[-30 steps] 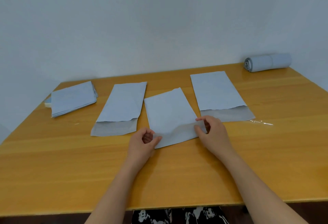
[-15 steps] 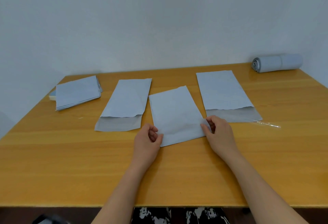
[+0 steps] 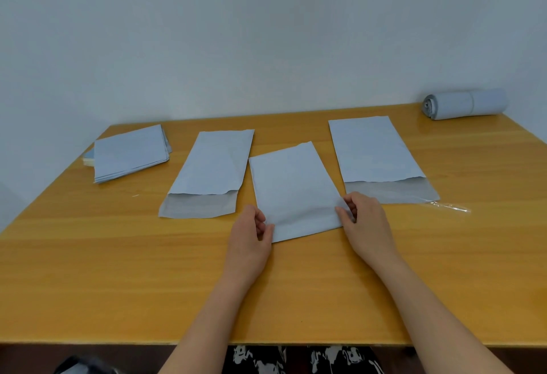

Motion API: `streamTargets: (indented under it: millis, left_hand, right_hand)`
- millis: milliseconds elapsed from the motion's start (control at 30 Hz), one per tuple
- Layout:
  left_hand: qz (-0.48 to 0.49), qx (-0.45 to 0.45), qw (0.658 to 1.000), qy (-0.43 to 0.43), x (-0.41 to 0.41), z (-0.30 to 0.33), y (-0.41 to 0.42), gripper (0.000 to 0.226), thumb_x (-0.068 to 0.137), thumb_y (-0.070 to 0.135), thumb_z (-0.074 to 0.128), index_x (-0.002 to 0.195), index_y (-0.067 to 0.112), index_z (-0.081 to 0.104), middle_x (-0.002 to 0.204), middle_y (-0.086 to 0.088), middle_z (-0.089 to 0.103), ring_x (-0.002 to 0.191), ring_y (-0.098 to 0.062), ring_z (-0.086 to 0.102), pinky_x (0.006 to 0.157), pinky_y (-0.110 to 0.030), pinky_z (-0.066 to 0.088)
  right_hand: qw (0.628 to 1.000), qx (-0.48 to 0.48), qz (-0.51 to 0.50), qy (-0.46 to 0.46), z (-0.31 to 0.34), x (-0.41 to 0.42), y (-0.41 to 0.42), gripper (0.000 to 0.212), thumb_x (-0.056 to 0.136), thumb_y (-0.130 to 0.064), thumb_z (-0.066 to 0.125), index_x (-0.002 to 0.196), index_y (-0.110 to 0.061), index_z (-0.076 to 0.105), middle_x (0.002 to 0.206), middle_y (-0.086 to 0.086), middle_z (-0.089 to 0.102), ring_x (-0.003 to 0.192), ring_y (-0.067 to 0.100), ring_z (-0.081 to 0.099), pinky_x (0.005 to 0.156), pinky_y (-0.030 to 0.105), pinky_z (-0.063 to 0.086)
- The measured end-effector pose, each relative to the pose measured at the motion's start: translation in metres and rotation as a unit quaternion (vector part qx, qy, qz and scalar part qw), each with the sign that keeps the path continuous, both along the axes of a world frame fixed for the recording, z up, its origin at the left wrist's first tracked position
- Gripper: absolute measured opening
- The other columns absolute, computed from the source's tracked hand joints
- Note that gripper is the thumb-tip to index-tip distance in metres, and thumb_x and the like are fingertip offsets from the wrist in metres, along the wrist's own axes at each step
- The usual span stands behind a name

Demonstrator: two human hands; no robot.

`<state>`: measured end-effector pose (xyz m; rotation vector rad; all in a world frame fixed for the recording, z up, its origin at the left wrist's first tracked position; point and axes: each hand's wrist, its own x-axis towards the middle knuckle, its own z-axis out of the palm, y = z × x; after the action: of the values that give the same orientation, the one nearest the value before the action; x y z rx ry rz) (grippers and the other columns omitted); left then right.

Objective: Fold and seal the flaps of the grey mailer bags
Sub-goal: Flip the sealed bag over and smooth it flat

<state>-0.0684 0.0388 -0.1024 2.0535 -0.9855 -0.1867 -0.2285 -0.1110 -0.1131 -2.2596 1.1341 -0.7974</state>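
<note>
Three grey mailer bags lie in a row on the wooden table (image 3: 118,270). The middle bag (image 3: 291,187) has its flap folded over along the near edge. My left hand (image 3: 250,234) pinches its near left corner. My right hand (image 3: 364,216) pinches its near right corner with curled fingers. The left bag (image 3: 211,163) and the right bag (image 3: 373,148) lie flat with their darker flaps open toward me.
A stack of grey mailer bags (image 3: 130,151) sits at the far left of the table. A roll of grey bags (image 3: 463,104) lies at the far right by the wall. A clear peeled strip (image 3: 451,206) lies beside the right bag.
Both hands stay on the middle bag's near corners. The flap at its near edge has been pressed flat. The camera has tilted a little.
</note>
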Motion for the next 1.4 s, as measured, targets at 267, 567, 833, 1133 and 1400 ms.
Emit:
streamTargets:
  millis: [267, 567, 833, 1133, 1400]
  left_hand:
    - [-0.008, 0.004, 1.0, -0.015, 0.001, -0.002, 0.0, 0.019, 0.087, 0.011, 0.063, 0.086, 0.02, 0.046, 0.075, 0.005, 0.05, 0.068, -0.009, 0.047, 0.059, -0.017, 0.04]
    - [-0.024, 0.018, 0.997, -0.07, 0.003, -0.007, 0.002, 0.02, 0.087, 0.008, 0.058, 0.087, 0.02, 0.043, 0.081, 0.008, 0.046, 0.077, -0.007, 0.045, 0.064, -0.017, 0.04]
    - [-0.043, 0.018, 0.99, -0.136, 0.002, -0.009, 0.01, 0.015, 0.087, 0.006, 0.059, 0.091, 0.015, 0.049, 0.097, 0.005, 0.04, 0.081, -0.01, 0.044, 0.067, -0.011, 0.039]
    - [-0.05, 0.021, 0.964, -0.26, -0.001, -0.008, 0.013, 0.011, 0.081, 0.005, 0.067, 0.09, 0.01, 0.066, 0.098, -0.001, 0.056, 0.088, -0.017, 0.05, 0.075, -0.03, 0.049]
    - [-0.141, 0.065, 0.945, -0.287, -0.003, -0.011, 0.009, 0.034, 0.075, -0.013, 0.064, 0.104, 0.004, 0.064, 0.109, -0.004, 0.056, 0.099, -0.018, 0.053, 0.078, -0.031, 0.055]
  right_hand:
    - [1.0, -0.001, 0.002, 0.001, 0.002, -0.001, 0.001, 0.012, 0.094, -0.026, 0.056, 0.102, -0.017, 0.06, 0.086, -0.007, 0.056, 0.085, 0.011, 0.047, 0.071, 0.022, 0.038]
    - [1.0, -0.001, 0.001, 0.004, 0.002, -0.001, 0.002, 0.017, 0.094, -0.027, 0.056, 0.106, -0.017, 0.06, 0.089, -0.008, 0.055, 0.088, 0.01, 0.046, 0.073, 0.022, 0.038]
    - [1.0, -0.007, 0.005, -0.015, 0.003, -0.002, 0.006, 0.022, 0.094, -0.024, 0.056, 0.115, -0.017, 0.058, 0.09, -0.01, 0.052, 0.09, 0.01, 0.046, 0.076, 0.023, 0.039]
    - [0.999, 0.0, -0.003, -0.039, 0.001, -0.003, 0.004, 0.017, 0.092, -0.025, 0.058, 0.107, -0.017, 0.06, 0.088, -0.008, 0.055, 0.086, 0.012, 0.052, 0.076, 0.024, 0.043]
    - [0.999, 0.022, -0.004, -0.025, 0.005, 0.007, -0.005, 0.012, 0.091, -0.032, 0.058, 0.09, -0.021, 0.061, 0.085, -0.006, 0.054, 0.082, 0.011, 0.051, 0.067, 0.021, 0.038]
